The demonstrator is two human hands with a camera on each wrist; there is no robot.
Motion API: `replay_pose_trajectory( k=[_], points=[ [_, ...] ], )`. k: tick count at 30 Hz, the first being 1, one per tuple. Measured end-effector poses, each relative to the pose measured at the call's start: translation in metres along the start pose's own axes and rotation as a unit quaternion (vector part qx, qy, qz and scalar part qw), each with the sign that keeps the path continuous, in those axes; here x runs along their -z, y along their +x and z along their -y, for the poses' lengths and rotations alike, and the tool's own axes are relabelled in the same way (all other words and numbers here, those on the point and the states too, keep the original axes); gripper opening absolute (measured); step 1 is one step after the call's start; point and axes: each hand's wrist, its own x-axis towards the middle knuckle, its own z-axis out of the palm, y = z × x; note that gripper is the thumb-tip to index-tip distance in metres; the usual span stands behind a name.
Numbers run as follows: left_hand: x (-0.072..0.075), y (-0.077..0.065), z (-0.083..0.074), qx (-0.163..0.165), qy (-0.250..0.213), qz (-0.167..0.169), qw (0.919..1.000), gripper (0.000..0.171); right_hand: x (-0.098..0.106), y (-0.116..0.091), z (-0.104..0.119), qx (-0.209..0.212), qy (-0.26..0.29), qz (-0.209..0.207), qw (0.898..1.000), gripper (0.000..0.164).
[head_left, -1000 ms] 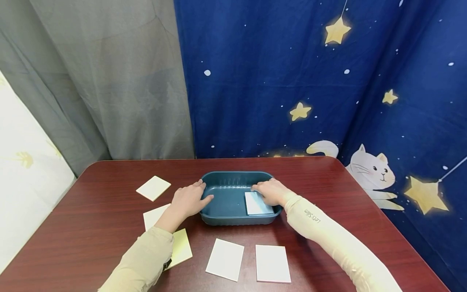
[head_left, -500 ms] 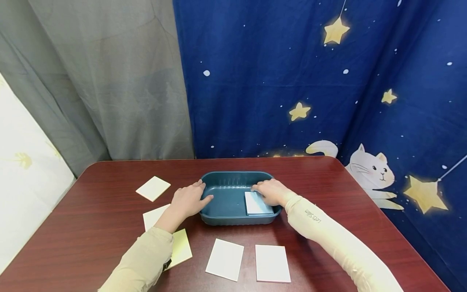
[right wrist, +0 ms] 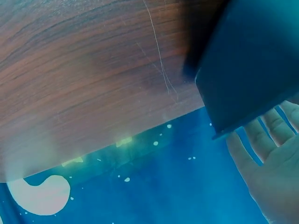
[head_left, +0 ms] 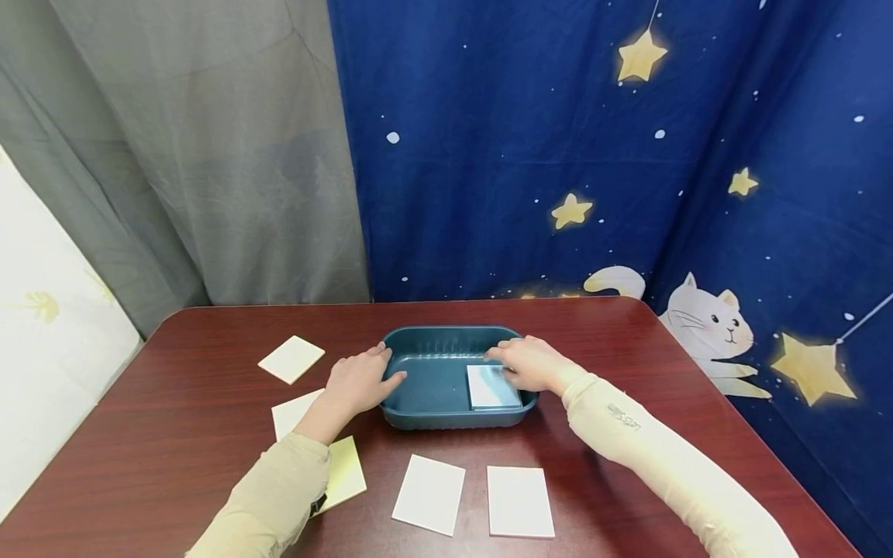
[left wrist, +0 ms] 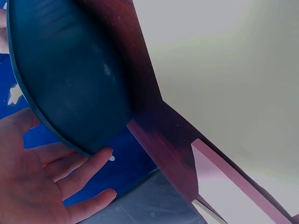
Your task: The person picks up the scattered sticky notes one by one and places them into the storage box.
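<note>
A teal rectangular basin point(head_left: 429, 387) with rounded corners stands on the table. My left hand point(head_left: 354, 381) rests at its left rim, thumb over the inside; the left wrist view shows the fingers point(left wrist: 77, 179) loosely extended along the outside of the wall. One white square pad point(head_left: 490, 386), like a sticky-note pad, lies flat in the basin's right end. Over the right rim reaches my right hand point(head_left: 532, 364), its fingertips just above the pad's far right corner and holding nothing. Its fingers point(right wrist: 261, 142) look fairly straight in the right wrist view, partly hidden by the basin.
In front of the basin lie two white pads point(head_left: 429, 494) on the dark red table point(head_left: 188, 403). A yellow pad point(head_left: 345, 473) and a white pad are partly under my left forearm. Another pale pad point(head_left: 291, 359) sits farther back left. Curtains hang behind the table.
My right hand has shifted slightly up and to the right, its fingers coming away from the pad in the basin. The left hand keeps its place at the rim.
</note>
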Motion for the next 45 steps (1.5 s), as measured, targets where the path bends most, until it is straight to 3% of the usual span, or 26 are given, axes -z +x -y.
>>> replay_pose_trajectory(
  k=[8,23,45],
  points=[
    [0.000,0.000,0.000,0.001,-0.001,-0.001,1.0000,0.058,0.014,-0.012,0.002,-0.005,0.025,-0.018,1.000,0.030],
    [-0.001,0.001,0.000,0.000,0.001,-0.003,1.0000,0.057,0.038,-0.033,0.008,0.002,0.012,-0.048,0.999,0.030],
    [0.000,0.001,0.000,-0.001,-0.003,-0.001,1.0000,0.058,0.049,-0.056,0.017,0.023,0.017,-0.097,0.995,0.028]
  ],
)
